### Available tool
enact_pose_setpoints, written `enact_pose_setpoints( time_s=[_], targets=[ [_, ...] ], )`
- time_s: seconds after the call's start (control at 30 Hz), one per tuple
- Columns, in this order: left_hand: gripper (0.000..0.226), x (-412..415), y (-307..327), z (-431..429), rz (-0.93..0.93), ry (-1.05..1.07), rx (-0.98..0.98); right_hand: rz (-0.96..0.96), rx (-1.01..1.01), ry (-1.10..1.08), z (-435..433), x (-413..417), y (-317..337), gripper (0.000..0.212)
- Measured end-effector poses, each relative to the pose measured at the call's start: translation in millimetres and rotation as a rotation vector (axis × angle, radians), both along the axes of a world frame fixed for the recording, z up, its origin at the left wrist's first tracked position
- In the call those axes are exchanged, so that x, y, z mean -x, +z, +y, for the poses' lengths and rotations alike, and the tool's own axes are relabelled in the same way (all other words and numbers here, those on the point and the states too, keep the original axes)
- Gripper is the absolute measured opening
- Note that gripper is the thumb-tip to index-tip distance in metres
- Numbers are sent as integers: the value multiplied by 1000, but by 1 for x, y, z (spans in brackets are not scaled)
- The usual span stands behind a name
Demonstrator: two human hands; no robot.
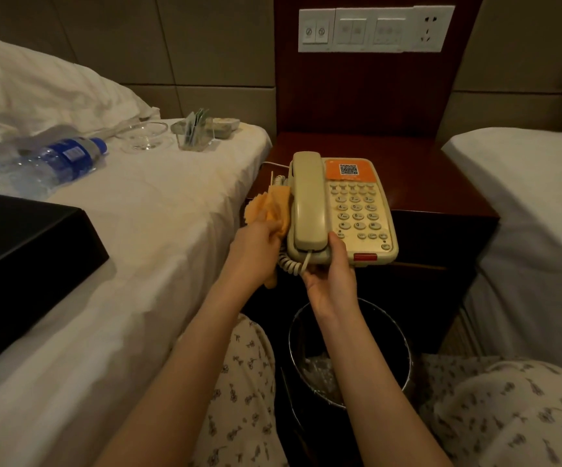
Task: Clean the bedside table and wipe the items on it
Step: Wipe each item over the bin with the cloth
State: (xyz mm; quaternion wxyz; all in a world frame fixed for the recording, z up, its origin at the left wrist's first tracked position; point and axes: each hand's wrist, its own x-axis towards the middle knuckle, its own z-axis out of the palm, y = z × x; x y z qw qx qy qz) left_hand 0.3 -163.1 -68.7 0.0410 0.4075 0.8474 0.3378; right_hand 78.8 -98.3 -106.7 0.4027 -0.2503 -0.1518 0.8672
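A beige desk telephone [357, 210] with an orange QR sticker sits at the front left of the dark wooden bedside table [441, 183], its handset in the cradle. My right hand [331, 274] grips the phone's near edge, thumb on top beside the handset, with the coiled cord hanging over the fingers. My left hand [256, 251] holds an orange cloth [272, 205] against the phone's left side.
On the bed at left lie a plastic water bottle [57, 160], a glass dish [144, 134], a clear holder with sachets [195, 133], a small tray [225, 126] and a black box [20, 264]. A black waste bin [350, 352] stands below the table. Another bed [535, 197] is right.
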Motion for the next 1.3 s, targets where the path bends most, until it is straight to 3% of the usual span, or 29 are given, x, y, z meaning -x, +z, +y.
enact_pose_setpoints(
  time_s=[0.27,0.37,0.5,0.57,0.7,0.83,0.9,0.97,1.1,1.17,1.3],
  targets=[
    [31,-18,-9,-38,-280,151,-129,26,-2,25,1,0,2,52],
    [36,-16,-3,-43,-350,222,-49,41,6,25,2,2,2,51],
    [18,3,12,-30,-180,291,126,23,24,75,3,3,-3,52],
    [26,17,15,-16,-107,244,177,-15,-3,93,4,4,-5,53],
    [51,24,6,15,-321,112,203,-2,-6,114,7,4,-8,51],
    [36,22,-5,30,-98,136,253,51,-60,155,5,-4,-10,70],
    [35,28,-3,33,-60,138,268,21,-130,139,11,-19,-10,57],
    [33,35,0,34,-61,121,275,-21,-125,69,26,-39,-6,40],
    [30,41,-3,35,-37,106,304,-296,-213,111,72,-59,12,57],
    [29,40,-7,34,-29,96,333,-466,-332,195,84,-52,28,55],
    [32,38,-3,30,-37,69,334,-638,-471,181,91,-37,38,30]
  ],
)
